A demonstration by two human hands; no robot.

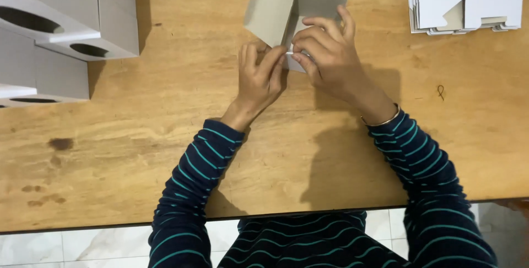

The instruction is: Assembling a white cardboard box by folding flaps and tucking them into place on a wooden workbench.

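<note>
While both hands meet at the middle of the wooden table (138,152), the left hand (259,78) pinches the near edge of a half-folded grey cardboard box (281,9) with bent fingers, and the right hand (325,53) curls over the same edge, gripping it.

The person wears a dark navy long-sleeved knit top with thin, wavy teal stripes running across it. The left sleeve (190,191) rises from the lower left of centre and ends in a snug cuff at the wrist. The right sleeve (427,180) fills the lower right and bunches in soft folds. A thin gold-coloured metal bangle (381,120) circles the right wrist just above its cuff. The striped chest (303,240) shows at the bottom centre.
</note>
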